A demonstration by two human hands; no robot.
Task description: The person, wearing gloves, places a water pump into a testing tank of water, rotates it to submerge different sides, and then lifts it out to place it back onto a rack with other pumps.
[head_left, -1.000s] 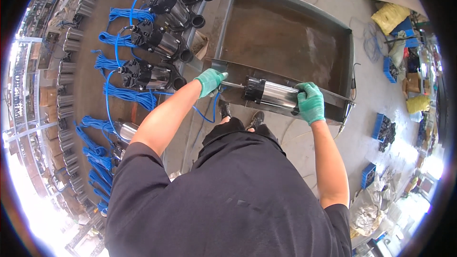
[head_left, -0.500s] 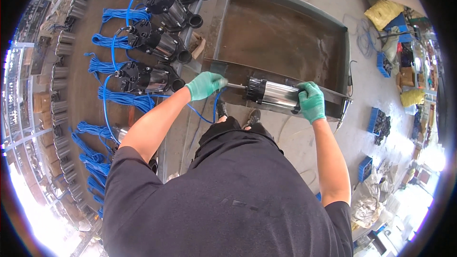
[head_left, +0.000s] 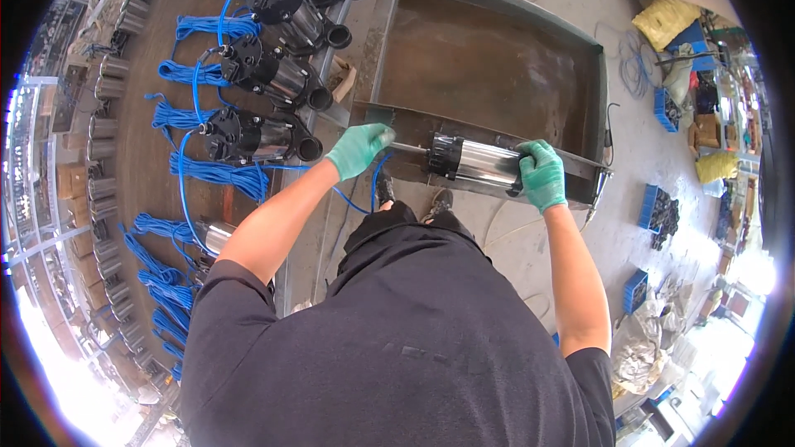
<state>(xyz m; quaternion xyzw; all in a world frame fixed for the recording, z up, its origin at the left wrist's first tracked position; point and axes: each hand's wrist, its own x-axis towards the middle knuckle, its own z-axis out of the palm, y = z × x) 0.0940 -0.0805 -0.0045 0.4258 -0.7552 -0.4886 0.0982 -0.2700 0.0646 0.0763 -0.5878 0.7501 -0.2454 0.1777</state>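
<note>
In the head view, the person wears green gloves, and both hands work at a motor with a bright metal body and a black ribbed collar toward its left end. It lies sideways in front of the person, over the near end of a wide, shallow tank with a brown bottom. A thin rod juts from the collar toward the left. The left hand grasps the rod's outer end, its fingers bent in around it; their exact placement is too small to tell. The right hand is wrapped over the motor's right end, fingers on top; the underside of that grip is hidden.

To the left, pumps with black heads and shiny bodies lie in a slanting row, bundles of blue cable beside them. A loop of the cable hangs just below the left hand. The person's shoes show below the motor. Well off to the right are a blue crate and a yellow sack.
</note>
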